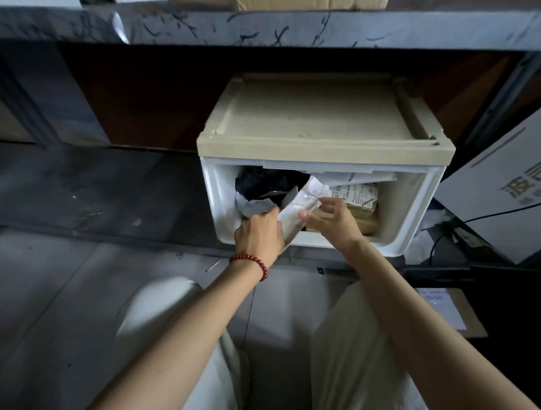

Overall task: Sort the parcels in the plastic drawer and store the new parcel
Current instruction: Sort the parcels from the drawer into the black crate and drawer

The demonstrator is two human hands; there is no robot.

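In the drawer point(415, 210), the left hand point(257, 234) and right hand point(336, 219) pinch a parcel point(292, 215) in curled fingers; seemingly light, limp, slippery, best gripped by its edges.

The rear of the plastic drawer point(218, 202) lies hidden under the beige cabinet top point(316, 123), along with the far ends of the parcels inside. The left hand point(257, 231) has its fingertips out of sight behind the white parcel point(292, 218). Print on the brown parcel point(364, 219) and its label point(355, 195) is too small to read. A cardboard box point(310, 3) is cropped by the top edge, and a white carton point(497, 190) with blurred lettering by the right.
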